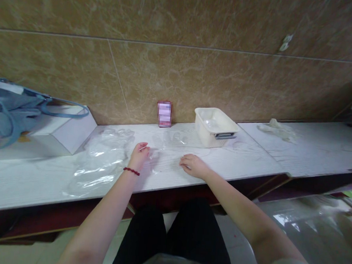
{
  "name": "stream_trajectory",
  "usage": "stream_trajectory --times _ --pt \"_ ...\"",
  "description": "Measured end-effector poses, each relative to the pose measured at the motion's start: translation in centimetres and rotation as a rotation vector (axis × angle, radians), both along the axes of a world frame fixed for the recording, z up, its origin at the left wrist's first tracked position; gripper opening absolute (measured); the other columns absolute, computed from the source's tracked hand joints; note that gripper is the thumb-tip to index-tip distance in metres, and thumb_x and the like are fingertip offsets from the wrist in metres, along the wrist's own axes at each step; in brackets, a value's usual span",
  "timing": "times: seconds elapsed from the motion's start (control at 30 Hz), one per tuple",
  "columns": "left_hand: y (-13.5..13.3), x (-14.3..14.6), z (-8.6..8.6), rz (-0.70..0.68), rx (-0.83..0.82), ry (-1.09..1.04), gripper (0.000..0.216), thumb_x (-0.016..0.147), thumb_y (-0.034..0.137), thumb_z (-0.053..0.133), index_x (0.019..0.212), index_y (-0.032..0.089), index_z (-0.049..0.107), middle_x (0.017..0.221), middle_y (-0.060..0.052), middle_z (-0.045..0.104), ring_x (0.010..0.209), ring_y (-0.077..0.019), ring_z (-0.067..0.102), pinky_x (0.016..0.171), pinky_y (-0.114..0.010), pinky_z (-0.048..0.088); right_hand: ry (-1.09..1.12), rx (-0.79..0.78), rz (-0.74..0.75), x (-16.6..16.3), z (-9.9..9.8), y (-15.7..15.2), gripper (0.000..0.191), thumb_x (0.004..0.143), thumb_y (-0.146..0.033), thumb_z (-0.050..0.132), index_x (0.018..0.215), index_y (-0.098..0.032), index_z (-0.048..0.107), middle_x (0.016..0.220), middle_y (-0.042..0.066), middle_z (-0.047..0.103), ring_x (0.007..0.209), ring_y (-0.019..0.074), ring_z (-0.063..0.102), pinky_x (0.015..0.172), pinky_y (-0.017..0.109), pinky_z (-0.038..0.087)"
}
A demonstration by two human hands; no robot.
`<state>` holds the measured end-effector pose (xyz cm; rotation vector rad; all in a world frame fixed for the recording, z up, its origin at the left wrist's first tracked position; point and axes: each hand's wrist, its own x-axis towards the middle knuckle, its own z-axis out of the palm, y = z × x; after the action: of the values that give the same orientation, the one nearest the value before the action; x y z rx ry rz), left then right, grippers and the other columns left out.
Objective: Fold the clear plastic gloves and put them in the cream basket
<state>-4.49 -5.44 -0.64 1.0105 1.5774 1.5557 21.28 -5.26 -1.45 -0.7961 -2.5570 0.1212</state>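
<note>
Crumpled heap of clear plastic bags [100, 162] on white counter [253, 154], left. Left hand [139, 155] pinching edge of thin clear plastic sheet [158, 155]; right hand [191, 165] flat, fingers loosely spread on it. Step, apparently: spreading sheet; next needs firm two-handed hold. Cream plastic tub [214, 127] right.

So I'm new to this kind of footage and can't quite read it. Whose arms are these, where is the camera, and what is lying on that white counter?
The camera sits on the person's head and looks down, so both arms are their own. The left hand, with a red bead bracelet on the wrist, pinches something small and pale; I cannot tell what. The right hand rests flat on the white counter. Between the hands lies a thin clear plastic piece, and a heap of clear plastic bags lies further left. Behind them are a white box, a blue bag, a small pink packet against the tiled wall, and a cream plastic tub.
</note>
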Motion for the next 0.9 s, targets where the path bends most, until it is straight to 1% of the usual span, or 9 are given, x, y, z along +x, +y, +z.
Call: stream_trajectory --times 0.13,0.23,0.3,0.4,0.53,0.7,0.8,0.87,0.9 --pt "1.9 -0.7 -0.3 0.133 -0.027 0.106 0.03 0.061 0.017 0.057 0.089 0.019 0.048 0.09 -0.003 0.049 0.074 -0.0118 0.055 0.056 -0.022 0.045 -0.057 -0.065 -0.023 0.4 1.2 -0.4 0.032 0.067 -0.017 0.053 0.098 -0.021 0.059 0.099 0.003 0.06 0.097 0.0161 0.051 0.087 0.031 0.035" --pt "3.0 -1.3 -0.5 0.219 -0.022 0.268 0.039 0.057 0.016 0.063 0.093 0.019 0.047 0.1 -0.006 0.046 0.088 -0.0165 0.054 0.061 -0.025 0.046 -0.022 -0.094 -0.099 -0.4 2.3 0.2 0.027 0.073 -0.02 0.047 0.097 -0.019 0.059 0.097 0.004 0.062 0.095 0.0157 0.052 0.086 0.031 0.035" --pt "3.4 -1.5 -0.3 0.21 -0.007 0.317 0.045 0.056 0.015 0.064 0.096 0.019 0.046 0.106 -0.008 0.043 0.091 -0.0175 0.054 0.065 -0.027 0.047 0.041 -0.109 -0.147 -1.6 2.9 0.9 0.025 0.076 -0.019 0.044 0.094 -0.017 0.06 0.094 0.006 0.062 0.093 0.0151 0.053 0.085 0.03 0.036" --pt "3.7 -1.5 0.2 0.108 0.082 0.382 0.051 0.057 0.013 0.063 0.104 0.019 0.043 0.112 -0.009 0.038 0.089 -0.0159 0.056 0.071 -0.029 0.048 0.131 -0.176 -0.17 -4.1 3.6 2.0 0.024 0.075 -0.016 0.043 0.093 -0.015 0.059 0.092 0.006 0.062 0.087 0.0131 0.055 0.081 0.026 0.039" --pt "3.5 -0.8 1.1 -0.101 0.209 0.531 0.065 0.058 0.011 0.061 0.117 0.02 0.035 0.12 -0.012 0.03 0.089 -0.0162 0.056 0.069 -0.029 0.05 0.232 -0.372 -0.191 -7.6 3.8 3.4 0.032 0.071 -0.016 0.049 0.103 -0.015 0.052 0.094 0.004 0.06 0.07 0.0083 0.055 0.07 0.022 0.044" --pt "3.6 0.1 1.0 -0.297 0.217 0.605 0.081 0.057 0.007 0.059 0.127 0.025 0.022 0.123 -0.013 0.026 0.089 -0.0171 0.055 0.064 -0.029 0.052 0.298 -0.653 -0.258 -10.6 3.4 5.4 0.04 0.069 -0.017 0.053 0.108 -0.021 0.046 0.096 0.001 0.06 0.064 0.0068 0.056 0.064 0.022 0.046" --pt "3.8 0.4 0.3 -0.368 0.205 0.645 0.085 0.058 0.005 0.057 0.13 0.026 0.017 0.124 -0.013 0.025 0.091 -0.0184 0.054 0.062 -0.029 0.052 0.314 -0.928 -0.405 -11.4 3.6 5.9 0.036 0.076 -0.037 0.048 0.107 -0.02 0.046 0.087 0.004 0.061 0.057 0.0084 0.057 0.053 0.021 0.046" --pt "3.7 0.7 -0.2 -0.402 0.226 0.7 0.085 0.058 0.004 0.055 0.131 0.025 0.016 0.123 -0.013 0.026 0.095 -0.0196 0.052 0.066 -0.031 0.051 0.316 -1.054 -0.499 -11.8 3.8 6.0 0.047 0.075 -0.051 0.043 0.105 -0.016 0.047 0.084 0.008 0.062 0.053 0.0098 0.057 0.047 0.021 0.046" --pt "3.6 0.9 -0.3 -0.407 0.247 0.732 0.084 0.058 0.004 0.054 0.131 0.025 0.016 0.123 -0.012 0.027 0.098 -0.0201 0.05 0.07 -0.032 0.051 0.314 -1.074 -0.535 -12.0 3.8 6.0 0.052 0.072 -0.055 0.044 0.105 -0.015 0.047 0.085 0.009 0.061 0.051 0.0104 0.057 0.046 0.021 0.045"
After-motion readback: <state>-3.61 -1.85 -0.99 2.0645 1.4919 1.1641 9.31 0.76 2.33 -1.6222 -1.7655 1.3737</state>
